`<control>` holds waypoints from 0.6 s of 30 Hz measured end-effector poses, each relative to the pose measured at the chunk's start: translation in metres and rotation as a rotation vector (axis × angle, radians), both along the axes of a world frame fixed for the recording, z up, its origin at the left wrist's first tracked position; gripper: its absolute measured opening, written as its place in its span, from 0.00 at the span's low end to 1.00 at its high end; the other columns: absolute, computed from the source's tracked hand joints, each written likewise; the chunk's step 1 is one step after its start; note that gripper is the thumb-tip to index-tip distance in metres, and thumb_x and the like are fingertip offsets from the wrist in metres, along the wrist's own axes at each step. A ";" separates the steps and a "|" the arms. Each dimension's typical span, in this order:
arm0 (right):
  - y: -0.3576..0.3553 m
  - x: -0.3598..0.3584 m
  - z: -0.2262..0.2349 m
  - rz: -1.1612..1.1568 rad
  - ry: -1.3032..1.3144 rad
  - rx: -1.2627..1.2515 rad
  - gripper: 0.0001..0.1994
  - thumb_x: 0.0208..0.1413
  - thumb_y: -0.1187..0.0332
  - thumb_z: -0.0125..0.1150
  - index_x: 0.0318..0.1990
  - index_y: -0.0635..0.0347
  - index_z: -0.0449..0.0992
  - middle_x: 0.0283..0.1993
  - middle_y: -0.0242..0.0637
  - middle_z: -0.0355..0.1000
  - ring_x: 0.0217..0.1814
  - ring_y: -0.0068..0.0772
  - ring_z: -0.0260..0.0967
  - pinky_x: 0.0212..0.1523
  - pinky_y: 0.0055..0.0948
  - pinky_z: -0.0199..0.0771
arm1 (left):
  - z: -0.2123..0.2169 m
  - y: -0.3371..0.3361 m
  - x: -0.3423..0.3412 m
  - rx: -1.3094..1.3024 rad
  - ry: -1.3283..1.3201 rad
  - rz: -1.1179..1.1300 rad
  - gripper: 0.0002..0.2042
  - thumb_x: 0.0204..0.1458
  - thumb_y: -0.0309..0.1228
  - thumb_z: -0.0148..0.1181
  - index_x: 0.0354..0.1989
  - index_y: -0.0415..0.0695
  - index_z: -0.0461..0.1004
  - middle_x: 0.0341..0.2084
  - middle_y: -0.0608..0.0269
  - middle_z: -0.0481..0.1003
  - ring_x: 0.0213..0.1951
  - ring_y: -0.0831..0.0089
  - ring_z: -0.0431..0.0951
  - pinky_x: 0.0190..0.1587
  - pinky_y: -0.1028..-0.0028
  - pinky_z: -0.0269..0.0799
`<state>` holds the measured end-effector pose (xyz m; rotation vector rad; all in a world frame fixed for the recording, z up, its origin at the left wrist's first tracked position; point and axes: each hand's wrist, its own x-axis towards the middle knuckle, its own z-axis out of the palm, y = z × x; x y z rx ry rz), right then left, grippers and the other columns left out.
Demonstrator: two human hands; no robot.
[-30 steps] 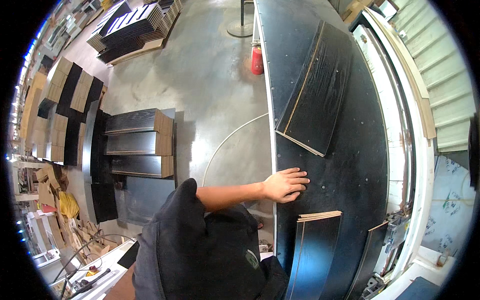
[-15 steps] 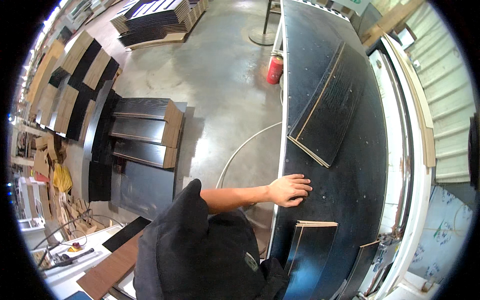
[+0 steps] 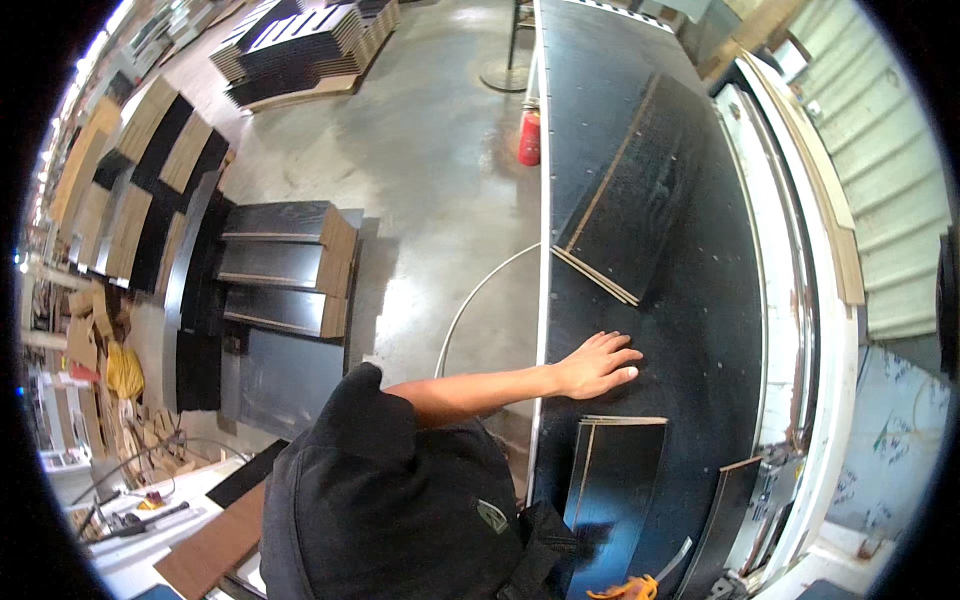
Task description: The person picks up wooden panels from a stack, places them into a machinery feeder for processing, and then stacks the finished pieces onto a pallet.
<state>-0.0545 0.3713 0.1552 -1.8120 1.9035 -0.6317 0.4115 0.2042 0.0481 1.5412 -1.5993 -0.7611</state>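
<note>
My left hand (image 3: 597,366) lies palm down on a long black-topped table (image 3: 690,370), fingers spread, holding nothing. Just nearer to me is a small stack of narrow black boards (image 3: 618,480) with pale edges. Farther along the table, a larger stack of black boards (image 3: 635,190) lies at a slant. At the bottom edge, my right hand (image 3: 640,594) is mostly cut off by the frame. It is around an orange-handled tool (image 3: 612,590) with a thin, pale, blade-like strip pointing up and right. My right sleeve is beside the near boards.
A dark board (image 3: 722,525) leans by the metal rail at the table's right side. A red fire extinguisher (image 3: 529,137) and a pale hose (image 3: 470,298) are left of the table. Stacked dark panels (image 3: 275,262) stand at left, and a brown board (image 3: 215,545) lies lower left.
My view has shifted, so the table sits slightly left and higher. My left hand has shifted slightly on the tabletop, fingers more spread. The orange-handled tool has come into view at the bottom.
</note>
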 end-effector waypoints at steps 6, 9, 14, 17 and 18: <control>0.066 -0.030 0.008 -0.496 0.159 -0.006 0.16 0.53 0.63 0.66 0.47 0.61 0.78 0.53 0.52 0.74 0.56 0.52 0.72 0.61 0.44 0.72 | 0.048 -0.022 -0.083 -0.198 -0.047 -0.196 0.28 0.68 0.52 0.44 0.67 0.43 0.64 0.69 0.33 0.55 0.73 0.38 0.50 0.72 0.44 0.48; 0.089 -0.025 0.002 -0.529 0.171 0.029 0.17 0.53 0.61 0.68 0.48 0.61 0.78 0.54 0.52 0.74 0.58 0.51 0.71 0.61 0.44 0.72 | 0.058 -0.037 -0.138 -0.215 -0.021 -0.372 0.29 0.68 0.53 0.43 0.67 0.42 0.64 0.69 0.31 0.54 0.73 0.35 0.50 0.72 0.42 0.48; 0.157 -0.039 -0.004 -0.672 0.214 0.051 0.20 0.54 0.58 0.70 0.50 0.60 0.77 0.55 0.52 0.73 0.60 0.50 0.71 0.61 0.44 0.72 | 0.070 -0.042 -0.221 -0.224 -0.126 -0.713 0.33 0.67 0.57 0.40 0.71 0.45 0.62 0.72 0.31 0.47 0.75 0.35 0.40 0.73 0.36 0.40; 0.218 -0.052 -0.005 -0.830 0.248 0.061 0.22 0.54 0.57 0.72 0.51 0.59 0.77 0.56 0.53 0.73 0.61 0.49 0.70 0.62 0.44 0.72 | 0.070 -0.050 -0.261 -0.281 -0.256 -0.825 0.34 0.66 0.58 0.41 0.71 0.46 0.62 0.72 0.31 0.48 0.75 0.36 0.42 0.72 0.35 0.41; 0.244 -0.054 -0.007 -0.901 0.258 0.060 0.22 0.54 0.56 0.73 0.51 0.59 0.77 0.57 0.53 0.73 0.62 0.49 0.70 0.62 0.44 0.72 | 0.065 -0.054 -0.276 -0.316 -0.263 -0.836 0.34 0.64 0.60 0.42 0.70 0.47 0.64 0.72 0.33 0.49 0.75 0.36 0.45 0.71 0.32 0.41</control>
